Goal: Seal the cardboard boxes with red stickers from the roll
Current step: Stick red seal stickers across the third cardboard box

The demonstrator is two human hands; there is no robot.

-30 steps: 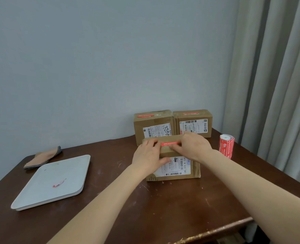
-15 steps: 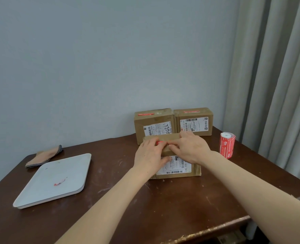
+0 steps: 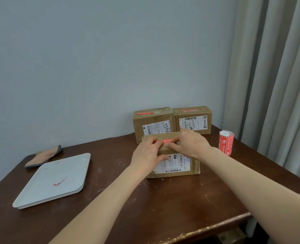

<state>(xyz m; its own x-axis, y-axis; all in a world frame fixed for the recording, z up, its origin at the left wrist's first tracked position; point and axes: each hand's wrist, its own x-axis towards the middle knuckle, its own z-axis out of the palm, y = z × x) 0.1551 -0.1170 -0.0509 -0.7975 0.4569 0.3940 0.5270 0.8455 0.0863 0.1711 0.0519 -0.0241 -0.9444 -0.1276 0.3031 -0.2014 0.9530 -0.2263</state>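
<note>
A cardboard box (image 3: 179, 165) with a white shipping label stands near the table's middle. A red sticker (image 3: 166, 140) lies along its top edge. My left hand (image 3: 148, 154) grips the box's left side, thumb on the front face, fingers on the sticker's left end. My right hand (image 3: 192, 144) presses its fingertips on the top right beside the sticker. Two more boxes (image 3: 153, 124) (image 3: 193, 119) stand behind against the wall, each with a red sticker on top. The red sticker roll (image 3: 226, 142) stands upright to the right.
A white flat tray (image 3: 40, 192) with a red scrap (image 3: 59, 181) lies at the left of the brown table (image 3: 163, 208). A tan cloth pad (image 3: 43, 155) sits behind it. Grey curtains (image 3: 272, 85) hang at the right, close to the roll.
My right hand slid left over the sticker half a second ago and has drawn back to the right, uncovering the sticker. My left hand stays on the box.
</note>
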